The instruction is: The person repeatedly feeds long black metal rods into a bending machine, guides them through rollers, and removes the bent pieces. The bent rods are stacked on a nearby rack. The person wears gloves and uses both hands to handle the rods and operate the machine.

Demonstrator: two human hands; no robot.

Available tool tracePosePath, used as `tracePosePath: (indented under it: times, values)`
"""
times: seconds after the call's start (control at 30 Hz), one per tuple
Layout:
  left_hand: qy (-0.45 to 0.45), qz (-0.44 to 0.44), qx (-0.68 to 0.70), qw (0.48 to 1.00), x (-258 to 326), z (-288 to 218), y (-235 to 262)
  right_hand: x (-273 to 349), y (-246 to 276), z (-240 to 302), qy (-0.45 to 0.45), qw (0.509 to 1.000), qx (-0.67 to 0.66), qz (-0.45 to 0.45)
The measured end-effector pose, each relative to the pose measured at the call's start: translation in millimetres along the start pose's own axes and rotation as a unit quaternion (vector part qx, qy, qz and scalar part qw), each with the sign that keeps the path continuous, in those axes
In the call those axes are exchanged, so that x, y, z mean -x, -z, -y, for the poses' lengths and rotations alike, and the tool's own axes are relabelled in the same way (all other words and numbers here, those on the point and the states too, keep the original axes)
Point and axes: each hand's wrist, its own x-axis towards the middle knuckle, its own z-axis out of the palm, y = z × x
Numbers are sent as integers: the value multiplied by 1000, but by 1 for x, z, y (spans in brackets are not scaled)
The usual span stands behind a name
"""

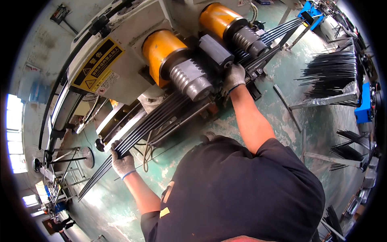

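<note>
Several long, thin dark metal tubes (pixel 133 135) lie side by side, running slantwise through a large machine (pixel 133 20). My left hand (pixel 123 162), in a pale knitted glove, is closed around them near their left end, which sticks out past the hand. My right hand (pixel 234 77), gloved the same way, reaches into the machine beside a grey metal block (pixel 215 50). Its fingers are mostly hidden, so I cannot make out what they grip. Left of that block is a ribbed steel cylinder (pixel 191 80) on an orange housing (pixel 163 52); a second orange housing (pixel 221 18) is beyond it.
A rack (pixel 326 99) heaped with dark rods stands at the right, with another pile of dark pieces (pixel 350 147) below it. A yellow-and-black warning sign (pixel 96 66) is on the machine. Cables (pixel 147 155) hang under the tubes. A round fan (pixel 84 157) stands at the left.
</note>
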Motion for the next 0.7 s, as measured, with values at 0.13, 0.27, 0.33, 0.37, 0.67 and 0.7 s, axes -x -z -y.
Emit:
tracePosePath:
  times: [0.13, 0.27, 0.33, 0.37, 0.67, 0.7]
  values:
    - [-1, 16, -47, 999, 18, 42, -12, 13, 0, 23, -160, 902, -393, -82]
    - [89, 103, -11, 991, 27, 84, -27, 38, 10, 31, -81, 921, -371, -85]
    - [83, 75, 28, 993, 26, 76, -24, 50, 18, 36, -77, 922, -368, -87]
    - [91, 84, 47, 991, 26, 60, -25, 57, 22, 45, -97, 905, -401, -101]
    - [-56, -51, -14, 997, 12, 34, -8, 69, 63, -120, 246, 648, 715, 90]
    - [-43, -37, -15, 998, 15, 43, -15, 70, 63, -134, 254, 428, 867, 34]
